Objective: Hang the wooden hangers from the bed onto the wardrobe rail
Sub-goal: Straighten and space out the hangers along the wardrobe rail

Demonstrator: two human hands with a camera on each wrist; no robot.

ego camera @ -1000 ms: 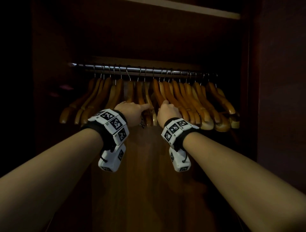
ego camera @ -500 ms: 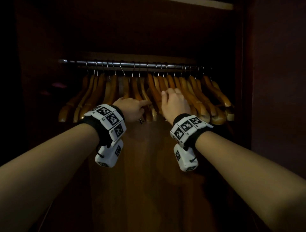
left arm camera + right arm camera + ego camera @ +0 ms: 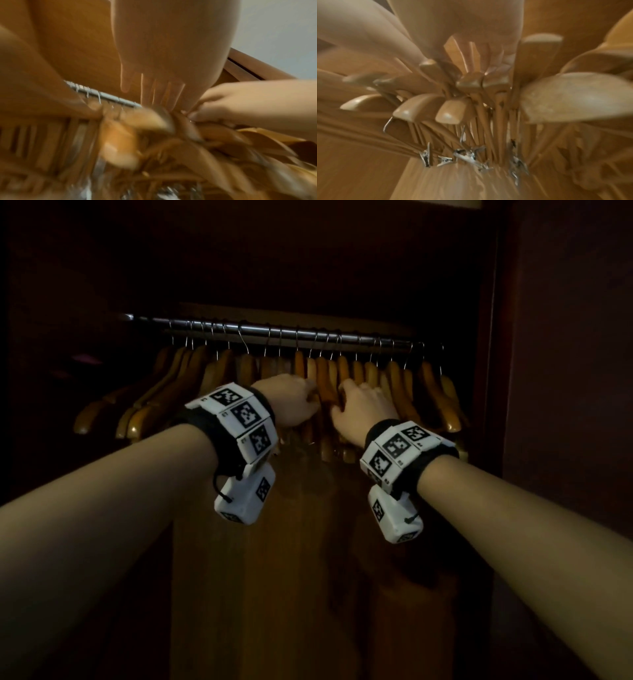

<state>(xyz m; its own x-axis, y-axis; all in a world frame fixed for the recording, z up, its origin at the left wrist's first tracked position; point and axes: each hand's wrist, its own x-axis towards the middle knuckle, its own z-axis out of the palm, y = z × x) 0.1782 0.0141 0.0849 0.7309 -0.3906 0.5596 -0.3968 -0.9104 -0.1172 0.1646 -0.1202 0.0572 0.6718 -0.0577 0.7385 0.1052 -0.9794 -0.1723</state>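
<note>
Several wooden hangers (image 3: 397, 385) hang by metal hooks from the steel wardrobe rail (image 3: 274, 332). Both hands reach into the middle of the row, just below the rail. My left hand (image 3: 310, 397) curls its fingers round the shoulder of a hanger there. My right hand (image 3: 340, 405), close beside it, has its fingers pushed between neighbouring hangers and curled round one. The blurred left wrist view shows the rail (image 3: 109, 96) and my right hand (image 3: 193, 113) gripping hanger wood. The right wrist view looks up at hanger ends (image 3: 412, 111) and their metal clips (image 3: 467, 157).
The wardrobe's wooden back panel (image 3: 308, 542) lies behind and below the hangers. Its right side wall (image 3: 493, 337) stands just past the last hanger. The left part of the wardrobe is dark. Hangers fill most of the rail's length.
Both hands have risen and drawn together in the middle of the row. The right hand's fingers, flat against the hangers half a second ago, now curl in between them.
</note>
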